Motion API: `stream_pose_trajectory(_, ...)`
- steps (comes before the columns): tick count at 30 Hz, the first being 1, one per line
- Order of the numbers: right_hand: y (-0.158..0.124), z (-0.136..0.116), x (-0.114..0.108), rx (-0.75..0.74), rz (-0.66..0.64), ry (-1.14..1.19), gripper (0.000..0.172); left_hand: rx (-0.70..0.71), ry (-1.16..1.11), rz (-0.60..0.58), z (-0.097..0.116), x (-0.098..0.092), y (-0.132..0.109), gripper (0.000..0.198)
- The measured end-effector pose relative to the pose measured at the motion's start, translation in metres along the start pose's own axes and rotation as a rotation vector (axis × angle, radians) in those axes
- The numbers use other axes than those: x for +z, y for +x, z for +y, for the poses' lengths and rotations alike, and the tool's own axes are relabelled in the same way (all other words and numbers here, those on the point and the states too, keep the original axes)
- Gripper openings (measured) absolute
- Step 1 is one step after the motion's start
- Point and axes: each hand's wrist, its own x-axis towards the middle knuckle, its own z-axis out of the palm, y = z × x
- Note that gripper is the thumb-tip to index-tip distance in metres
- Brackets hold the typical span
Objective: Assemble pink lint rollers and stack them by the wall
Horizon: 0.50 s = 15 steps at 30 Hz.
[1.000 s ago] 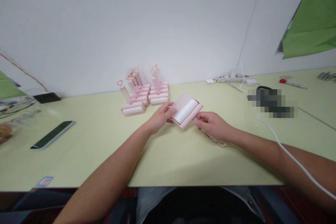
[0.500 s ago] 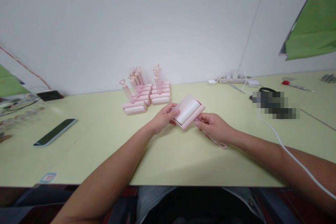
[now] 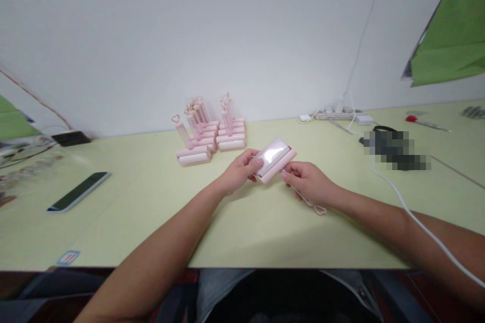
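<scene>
Mid-frame, one pink roller, apparently already whole, is clamped at its head by the left hand and at its handle by the right hand, apart from the complete-looking similar rollers standing upper left of centre, any work left unclear.

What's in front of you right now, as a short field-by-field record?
Left hand: holds a tilted pink-and-white roller head
Right hand: grips its handle, mostly hidden
Behind hands: pink rollers, handles up, near the wall
Left side: dark-topped slab
Right side: white cable crossing the right forearm; red-ended tool
</scene>
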Motion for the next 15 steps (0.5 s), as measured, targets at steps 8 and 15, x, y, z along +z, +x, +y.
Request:
stream_pose_trajectory(8, 0.004, -0.003, 0.001, 0.208, -0.033, 0.24, 0.027, 0.155, 0.377, 0.09, 0.009, 0.006, -0.006, 0.055)
stream_pose_trajectory(15, 0.01, -0.001, -0.01, 0.344, -0.118, 0.566, 0.022, 0.433, 0.788, 0.04, 0.018, 0.015, -0.011, 0.065)
